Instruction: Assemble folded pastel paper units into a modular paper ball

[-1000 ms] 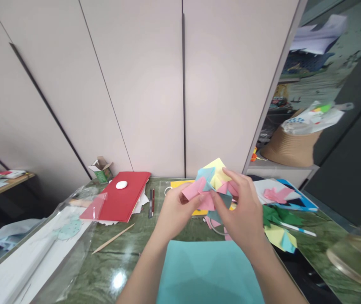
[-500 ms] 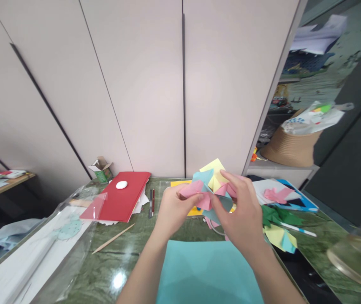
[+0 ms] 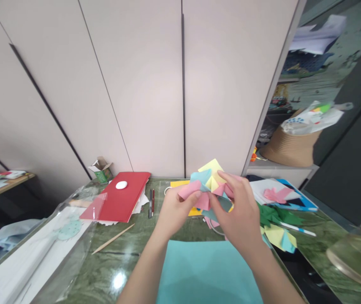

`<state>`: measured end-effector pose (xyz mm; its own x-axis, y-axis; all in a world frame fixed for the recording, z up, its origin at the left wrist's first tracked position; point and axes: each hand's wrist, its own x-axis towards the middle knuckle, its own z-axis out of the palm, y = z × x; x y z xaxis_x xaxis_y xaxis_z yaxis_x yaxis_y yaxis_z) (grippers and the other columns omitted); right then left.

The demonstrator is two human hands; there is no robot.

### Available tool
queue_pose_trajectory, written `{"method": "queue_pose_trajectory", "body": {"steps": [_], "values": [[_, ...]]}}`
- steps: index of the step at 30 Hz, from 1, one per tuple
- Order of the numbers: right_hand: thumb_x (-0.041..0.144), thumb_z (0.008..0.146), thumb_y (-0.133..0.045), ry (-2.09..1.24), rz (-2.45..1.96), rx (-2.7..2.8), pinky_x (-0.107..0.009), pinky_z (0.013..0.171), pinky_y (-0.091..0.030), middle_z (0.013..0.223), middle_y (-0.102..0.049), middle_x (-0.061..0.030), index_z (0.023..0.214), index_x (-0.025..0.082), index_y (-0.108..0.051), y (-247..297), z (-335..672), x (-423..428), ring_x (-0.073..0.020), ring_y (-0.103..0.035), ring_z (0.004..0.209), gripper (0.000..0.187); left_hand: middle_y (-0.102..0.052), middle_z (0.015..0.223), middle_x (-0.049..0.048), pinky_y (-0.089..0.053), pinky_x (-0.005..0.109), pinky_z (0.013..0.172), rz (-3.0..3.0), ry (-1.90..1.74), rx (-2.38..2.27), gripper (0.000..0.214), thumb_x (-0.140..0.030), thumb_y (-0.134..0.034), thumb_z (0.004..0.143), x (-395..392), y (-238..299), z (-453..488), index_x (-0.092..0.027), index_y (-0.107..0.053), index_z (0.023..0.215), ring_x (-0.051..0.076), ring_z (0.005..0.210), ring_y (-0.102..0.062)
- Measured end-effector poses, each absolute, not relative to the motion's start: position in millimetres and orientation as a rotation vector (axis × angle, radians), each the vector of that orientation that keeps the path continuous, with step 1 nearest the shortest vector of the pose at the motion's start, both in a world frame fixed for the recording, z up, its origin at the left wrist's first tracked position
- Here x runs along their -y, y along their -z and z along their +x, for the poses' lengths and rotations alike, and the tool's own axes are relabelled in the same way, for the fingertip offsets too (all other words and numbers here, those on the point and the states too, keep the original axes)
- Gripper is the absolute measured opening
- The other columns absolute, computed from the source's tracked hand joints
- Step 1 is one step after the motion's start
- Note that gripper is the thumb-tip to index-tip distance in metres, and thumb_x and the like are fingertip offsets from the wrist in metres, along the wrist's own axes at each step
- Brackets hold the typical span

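Observation:
Between my hands is a folded paper piece [image 3: 206,175], an origami shape of pink, light blue and pale yellow parts, held above the table. My left hand [image 3: 176,209] pinches a pink flap on its left side between thumb and fingers. On the right side, my right hand [image 3: 237,207] grips the piece, its thumb at the lower middle and its fingertips over the yellow and pink folds. My fingers hide part of the paper. Below my forearms a turquoise sheet [image 3: 208,270] lies flat on the green marbled table [image 3: 136,266].
A red folder [image 3: 125,198] bears a white round object [image 3: 121,185]. Nearby are pens [image 3: 151,202], a wooden stick [image 3: 113,238] and a plastic sleeve [image 3: 69,253]. To the right lie folded yellow paper [image 3: 278,236], green paper [image 3: 275,215], a white-and-blue pen [image 3: 299,229] and a jar [image 3: 357,257].
The folded paper has shifted slightly left and turned a little, with both hands moving along. Both hands keep their hold on it.

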<state>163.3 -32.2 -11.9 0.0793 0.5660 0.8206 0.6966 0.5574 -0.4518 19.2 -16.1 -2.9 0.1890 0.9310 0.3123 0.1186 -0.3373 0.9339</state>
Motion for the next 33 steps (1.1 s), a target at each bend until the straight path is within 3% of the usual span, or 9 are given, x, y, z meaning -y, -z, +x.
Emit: {"method": "queue_pose_trajectory", "body": {"steps": [8,12,17,25,33], "values": [[0.023,0.08,-0.056,0.019,-1.134,1.573,-0.039,0.075,-0.051,0.109,-0.053,-0.0089,0.122,0.027,-0.046,9,167,35,-0.0234,-0.054,0.1,0.044,-0.034,0.053,-0.0048,-0.025,0.022,0.049,1.639,-1.279,-1.118,0.033,-0.034,-0.054,0.079,13,4,19,-0.016,-0.04,0.055,0.008,0.051,-0.031],[0.025,0.078,-0.058,-0.241,-1.06,1.595,-0.043,0.089,-0.047,0.124,-0.049,-0.0082,0.126,0.028,-0.041,6,173,37,-0.0253,-0.049,0.114,0.051,-0.039,0.049,-0.0051,-0.029,0.021,0.048,1.537,-1.315,-1.159,0.031,-0.036,-0.056,0.077,11,4,19,-0.016,-0.044,0.057,0.009,0.049,-0.04],[0.021,0.073,-0.063,-0.469,-0.992,1.568,-0.039,0.09,-0.048,0.13,-0.045,-0.0064,0.128,0.031,-0.039,6,175,35,-0.0233,-0.046,0.119,0.06,-0.041,0.049,-0.005,-0.032,0.021,0.048,1.479,-1.347,-1.119,0.026,-0.035,-0.059,0.075,11,5,19,-0.015,-0.052,0.06,0.009,0.048,-0.042],[0.03,0.07,-0.069,-0.363,-1.128,1.547,-0.045,0.096,-0.042,0.124,-0.052,-0.0047,0.125,0.031,-0.044,2,176,34,-0.0247,-0.047,0.118,0.06,-0.049,0.053,-0.0022,-0.033,0.022,0.049,1.459,-1.3,-1.055,0.028,-0.038,-0.062,0.072,14,5,19,-0.013,-0.059,0.061,0.009,0.051,-0.042],[0.031,0.069,-0.07,-0.291,-1.162,1.495,-0.041,0.089,-0.045,0.122,-0.053,-0.0036,0.121,0.033,-0.047,4,175,33,-0.0245,-0.048,0.116,0.057,-0.052,0.06,-0.0004,-0.033,0.022,0.052,1.546,-1.291,-1.043,0.026,-0.037,-0.059,0.076,18,3,24,-0.014,-0.061,0.065,0.011,0.057,-0.043]]}}
